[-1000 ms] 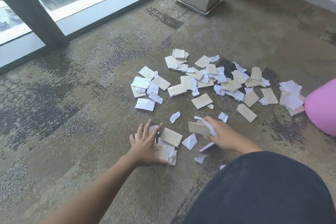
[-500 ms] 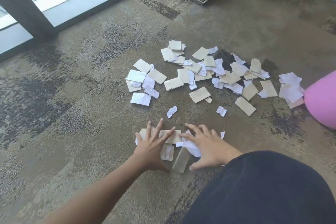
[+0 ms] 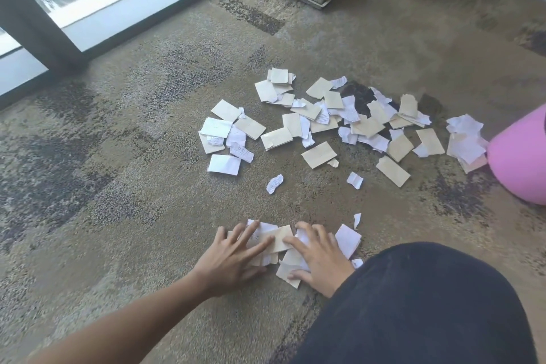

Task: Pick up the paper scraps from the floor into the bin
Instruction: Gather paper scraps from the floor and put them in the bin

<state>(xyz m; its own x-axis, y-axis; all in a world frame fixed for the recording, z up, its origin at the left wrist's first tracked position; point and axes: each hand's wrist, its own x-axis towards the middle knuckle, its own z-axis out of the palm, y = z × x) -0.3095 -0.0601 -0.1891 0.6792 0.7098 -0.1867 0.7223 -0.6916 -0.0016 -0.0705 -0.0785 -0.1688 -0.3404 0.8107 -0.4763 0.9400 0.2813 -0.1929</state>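
Head view: your left hand and right hand press flat, fingers spread, on the near scrap pile — squeeze it together before lifting toward the pink bin.

I see white and beige paper scraps scattered flat on the carpet, a small gathered pile nearest me, and the pink bin at the right edge, touching the outermost scraps.
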